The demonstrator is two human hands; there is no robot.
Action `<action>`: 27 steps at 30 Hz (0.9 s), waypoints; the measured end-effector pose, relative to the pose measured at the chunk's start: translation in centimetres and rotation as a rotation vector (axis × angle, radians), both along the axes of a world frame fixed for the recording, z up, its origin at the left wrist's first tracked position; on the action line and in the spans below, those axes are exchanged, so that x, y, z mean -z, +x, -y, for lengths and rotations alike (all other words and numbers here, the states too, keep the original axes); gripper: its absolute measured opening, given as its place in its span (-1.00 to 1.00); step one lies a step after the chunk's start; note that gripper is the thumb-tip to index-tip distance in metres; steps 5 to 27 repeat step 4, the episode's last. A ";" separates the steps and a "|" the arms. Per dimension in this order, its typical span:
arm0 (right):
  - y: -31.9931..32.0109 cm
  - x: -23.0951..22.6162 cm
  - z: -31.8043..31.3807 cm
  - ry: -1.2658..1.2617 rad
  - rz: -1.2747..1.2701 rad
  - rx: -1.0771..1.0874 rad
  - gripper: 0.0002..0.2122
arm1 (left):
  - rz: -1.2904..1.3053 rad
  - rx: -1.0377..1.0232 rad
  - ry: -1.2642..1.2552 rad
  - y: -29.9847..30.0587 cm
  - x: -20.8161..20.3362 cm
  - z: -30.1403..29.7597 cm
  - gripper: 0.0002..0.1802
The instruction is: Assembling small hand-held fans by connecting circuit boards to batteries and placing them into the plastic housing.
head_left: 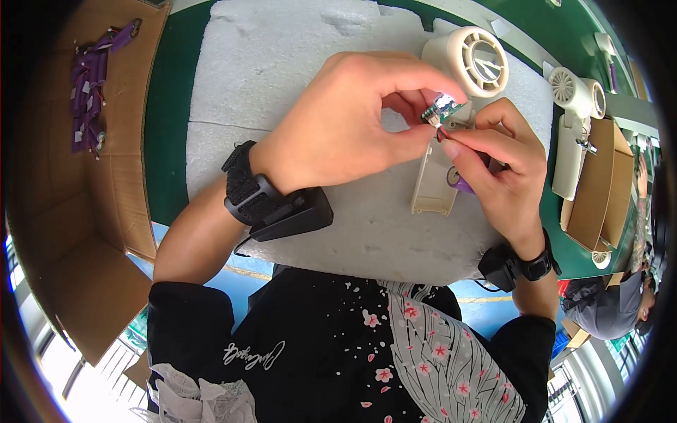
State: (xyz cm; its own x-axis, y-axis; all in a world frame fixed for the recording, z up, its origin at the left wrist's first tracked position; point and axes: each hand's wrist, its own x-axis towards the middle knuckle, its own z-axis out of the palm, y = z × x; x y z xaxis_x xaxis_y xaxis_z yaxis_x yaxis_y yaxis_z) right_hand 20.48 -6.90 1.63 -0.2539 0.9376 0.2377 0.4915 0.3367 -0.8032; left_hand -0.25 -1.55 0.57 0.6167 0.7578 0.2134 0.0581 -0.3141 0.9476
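Between its thumb and fingertips, my left hand [345, 116] grips a small green circuit board [447, 107] with a white connector at its lower edge. My right hand [511, 162] pinches the red and black wires [442, 132] right beside that connector; whether the plug is fully seated cannot be made out. Under both hands lies a cream handheld fan, its round head [467, 62] at the far side and its opened handle shell [431, 199] toward me. A purple battery cell [462, 182] shows partly beneath my right hand, the rest of it covered.
White foam sheets [247, 77] cover the green table. On the left stands a cardboard box [120, 204] with several purple battery packs [89, 99]. At right are another cream fan [568, 134] and an open carton [599, 183]. Another person [606, 307] is at the far right.
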 end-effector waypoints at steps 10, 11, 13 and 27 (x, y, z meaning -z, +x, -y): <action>0.1 0.3 -0.3 0.061 0.046 0.018 -0.87 | -0.067 -0.004 0.160 0.1 -0.1 0.1 -0.52; 0.1 0.3 -0.3 0.061 0.046 0.018 -0.87 | -0.067 -0.004 0.160 0.1 -0.1 0.1 -0.52; 0.1 0.3 -0.3 0.061 0.046 0.018 -0.87 | -0.067 -0.004 0.160 0.1 -0.1 0.1 -0.52; 0.1 0.3 -0.3 0.061 0.046 0.018 -0.87 | -0.067 -0.004 0.160 0.1 -0.1 0.1 -0.52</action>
